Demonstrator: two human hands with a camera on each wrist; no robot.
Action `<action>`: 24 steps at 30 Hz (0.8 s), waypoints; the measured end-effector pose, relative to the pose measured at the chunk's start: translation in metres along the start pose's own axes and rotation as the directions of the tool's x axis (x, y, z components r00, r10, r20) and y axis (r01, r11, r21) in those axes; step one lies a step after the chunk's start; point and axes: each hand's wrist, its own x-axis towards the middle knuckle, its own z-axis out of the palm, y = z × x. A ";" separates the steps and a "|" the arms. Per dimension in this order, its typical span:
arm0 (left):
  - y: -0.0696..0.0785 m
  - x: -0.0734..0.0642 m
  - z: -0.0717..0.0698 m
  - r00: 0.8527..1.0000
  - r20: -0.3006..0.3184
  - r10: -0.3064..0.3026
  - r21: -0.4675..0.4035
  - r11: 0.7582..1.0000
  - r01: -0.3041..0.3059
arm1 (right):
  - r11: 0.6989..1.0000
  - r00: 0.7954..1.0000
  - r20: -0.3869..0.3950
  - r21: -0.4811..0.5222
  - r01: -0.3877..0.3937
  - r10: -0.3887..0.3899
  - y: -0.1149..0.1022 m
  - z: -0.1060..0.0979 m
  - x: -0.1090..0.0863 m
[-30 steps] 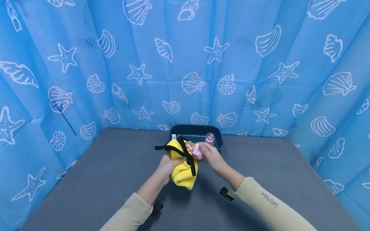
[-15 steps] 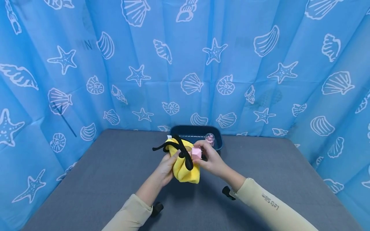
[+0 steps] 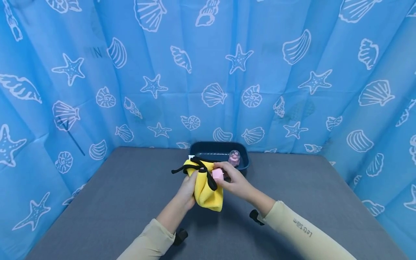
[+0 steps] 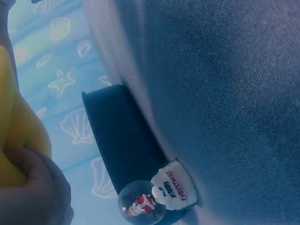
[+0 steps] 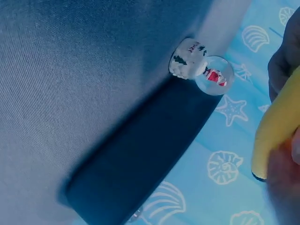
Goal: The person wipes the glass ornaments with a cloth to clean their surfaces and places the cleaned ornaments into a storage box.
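My left hand (image 3: 186, 189) grips a yellow cloth pouch (image 3: 208, 196) with black drawstrings, held above the table in the head view. At the pouch's mouth, the fingers of my right hand (image 3: 235, 180) pinch the pink base of a small snow globe (image 3: 217, 174). Its clear dome is hidden by the pouch and drawstring. Behind stands a dark blue tub (image 3: 208, 148), with a second pink snow globe (image 3: 234, 159) at its right end. Both wrist views show a white-based Christmas snow globe (image 4: 174, 187) with a red figure, lying on its side against the tub.
A grey cloth-covered table (image 3: 286, 202) extends around the hands. Blue curtains (image 3: 208, 72) with white shells and starfish hang behind and at both sides. Black devices (image 3: 180, 236) sit at the wrists, below beige sleeves (image 3: 295, 224).
My right hand has shifted slightly left, and the pink snow globe has gone dome first into the pouch's mouth, so only the base shows. My left hand still holds the pouch.
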 end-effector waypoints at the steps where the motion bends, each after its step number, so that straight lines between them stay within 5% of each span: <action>1: 0.000 0.000 -0.001 1.000 -0.014 0.010 0.005 1.000 -0.010 | 0.999 1.000 0.005 -0.030 -0.020 0.021 -0.001 0.000 0.000; 9: 0.004 -0.004 -0.003 0.998 -0.059 0.014 0.077 0.997 -0.009 | 0.991 0.993 0.041 0.065 -0.116 0.114 0.004 -0.007 -0.003; 13: 0.007 -0.005 -0.002 1.000 0.005 -0.027 0.024 0.999 0.027 | 1.000 0.996 -0.082 0.014 0.019 -0.017 0.006 -0.008 0.000; 18: 0.008 -0.006 0.001 0.994 0.083 -0.070 0.014 0.998 0.069 | 0.967 0.965 -0.131 -0.152 0.205 -0.225 0.009 -0.005 0.005; 21: 0.006 -0.006 0.004 0.997 0.049 -0.067 0.031 0.997 0.065 | 0.958 0.962 -0.095 -0.161 0.238 -0.255 0.010 -0.002 0.003; 24: 0.003 -0.005 0.008 0.998 -0.036 -0.046 0.019 0.999 0.046 | 0.977 0.978 -0.059 -0.088 0.195 -0.201 0.010 0.000 0.000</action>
